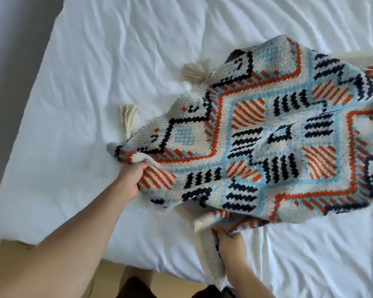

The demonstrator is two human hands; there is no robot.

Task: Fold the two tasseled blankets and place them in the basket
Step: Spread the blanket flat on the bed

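Observation:
A knitted tasseled blanket (267, 134) with orange, light blue, navy and cream patterns lies spread and rumpled over the right half of the bed. Cream tassels (128, 119) stick out at its left edge. My left hand (131, 181) grips the blanket's left corner, fingers closed on the fabric. My right hand (232, 244) clutches the blanket's near edge, where a cream strip hangs toward the bed's front. Only one blanket is visible, and no basket is in view.
The bed with a wrinkled white sheet (95, 72) fills most of the view. Its left edge meets a grey wall (13, 39). Wooden floor (0, 211) shows at the lower left and along the front edge.

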